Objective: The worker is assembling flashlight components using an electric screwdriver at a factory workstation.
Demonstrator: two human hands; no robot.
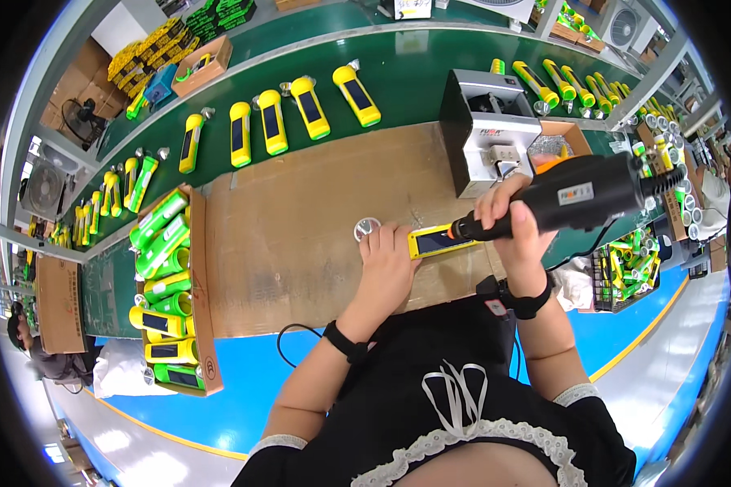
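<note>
A yellow flashlight with a dark solar panel lies on the brown cardboard sheet in front of me. My left hand is closed round its left end and presses it down. Beside those fingertips sits a round silver reflector head, partly covered by the hand. My right hand grips a black electric screwdriver held almost level, nose pointing left. The orange-ringed tip meets or hovers just over the flashlight's panel side; I cannot tell whether it touches. My right fingers wrap the tool near its nose.
A carton of green and yellow flashlights stands at left. Yellow flashlights line the green bench behind the cardboard sheet. Back right is a black-and-silver machine. A black crate of green parts sits at right. At far left is another person.
</note>
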